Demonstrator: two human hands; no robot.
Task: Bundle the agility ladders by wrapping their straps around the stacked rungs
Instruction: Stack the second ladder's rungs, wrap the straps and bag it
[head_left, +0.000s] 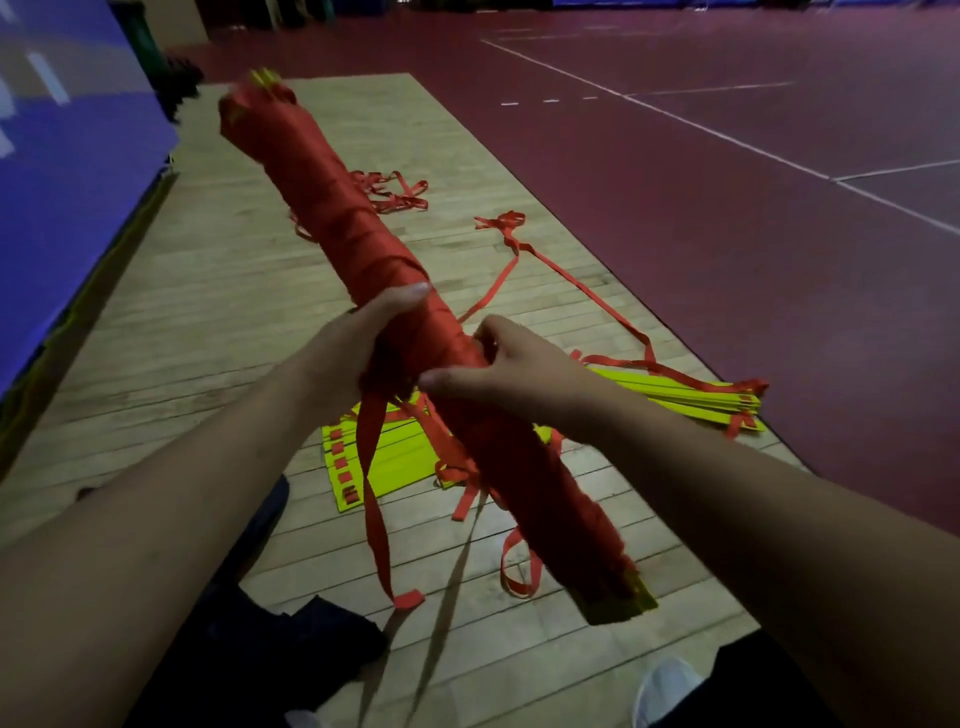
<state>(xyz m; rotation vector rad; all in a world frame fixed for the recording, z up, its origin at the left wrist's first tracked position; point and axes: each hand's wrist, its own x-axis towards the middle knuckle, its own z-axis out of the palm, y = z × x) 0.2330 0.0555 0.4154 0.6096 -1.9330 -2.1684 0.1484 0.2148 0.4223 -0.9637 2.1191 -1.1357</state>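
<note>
A loose strap (371, 493) hangs from the bundle (322, 197) — held slanting above the floor (208, 270). Left hand (353, 348) grips its middle, thumb over the top; right hand (514, 369) clasps it just beside, fingers (488, 338) curled on it. Beneath lie yellow rungs (402, 460) — farther off, tangled straps (397, 192).

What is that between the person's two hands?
In the head view, the red strap-wrapped ladder bundle runs between the left hand and right hand; both grip it, and a loose strap hangs below.
</note>
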